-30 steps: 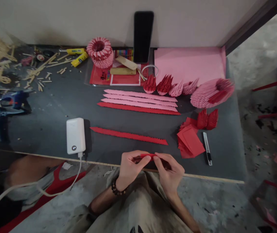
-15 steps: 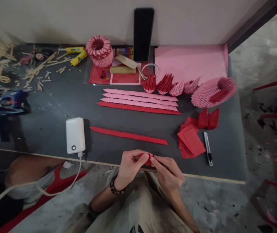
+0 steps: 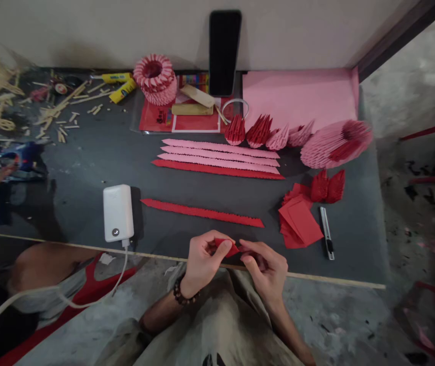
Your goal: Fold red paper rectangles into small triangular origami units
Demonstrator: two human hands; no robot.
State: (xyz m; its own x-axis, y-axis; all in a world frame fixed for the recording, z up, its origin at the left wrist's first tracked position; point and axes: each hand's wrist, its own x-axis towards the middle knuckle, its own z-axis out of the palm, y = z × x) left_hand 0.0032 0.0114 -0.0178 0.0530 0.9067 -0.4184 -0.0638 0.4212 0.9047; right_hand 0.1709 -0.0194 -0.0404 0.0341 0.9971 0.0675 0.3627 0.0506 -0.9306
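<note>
Paper, a small red folded piece, had just changed shape between the person's hands, right of the power bank and slightly nearer the person's body. A second earlier it had been a narrow red bar pinched at both ends; half a second earlier its flaps had loosened, and now it showed a pointed flap. That suggested a fold part-way through being shaped, with the paper not yet pressed to its final form.

The left hand kept its fingers gripping the piece, thumb on top. The right hand had let go of its end: thumb and forefinger stood slightly parted, the forefinger at the flap's tip, though whether it touched could not be told.

The lone row of nested red units had stayed put on the desk, just right of the power bank. The stack of red paper rectangles and the utility knife also lay undisturbed, well to the power bank's right. Left of the power bank and farther back, a co-worker's hand had newly arrived at a blue tool.
</note>
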